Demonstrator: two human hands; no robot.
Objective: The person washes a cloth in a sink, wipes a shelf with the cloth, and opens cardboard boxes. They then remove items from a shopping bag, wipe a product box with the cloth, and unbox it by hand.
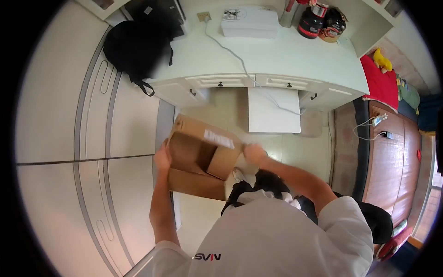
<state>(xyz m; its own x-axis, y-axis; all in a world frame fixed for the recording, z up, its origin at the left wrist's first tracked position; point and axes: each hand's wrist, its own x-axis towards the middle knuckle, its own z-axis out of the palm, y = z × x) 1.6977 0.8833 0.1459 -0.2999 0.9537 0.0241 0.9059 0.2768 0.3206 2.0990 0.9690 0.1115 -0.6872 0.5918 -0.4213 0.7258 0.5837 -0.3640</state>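
Observation:
An open cardboard box (pixel 196 180) is held in front of my body above the floor, tilted so that its inside shows. A white printed label is on one of its flaps. My left hand (pixel 162 157) grips the box's left edge, with the fingers partly hidden behind the cardboard. On the other side, my right hand (pixel 254 153) is closed at the box's right edge, slightly blurred by motion. No contents can be made out in the visible part of the box.
A white desk (pixel 194 64) stands ahead, bearing a black backpack (pixel 138 48), a white box (pixel 249 23) and jars (pixel 311 21). A white stool-like block (pixel 274 111) sits below, crossed by a cable. Wardrobe doors (pixel 129 129) flank the left; a bed (pixel 387 157) is right.

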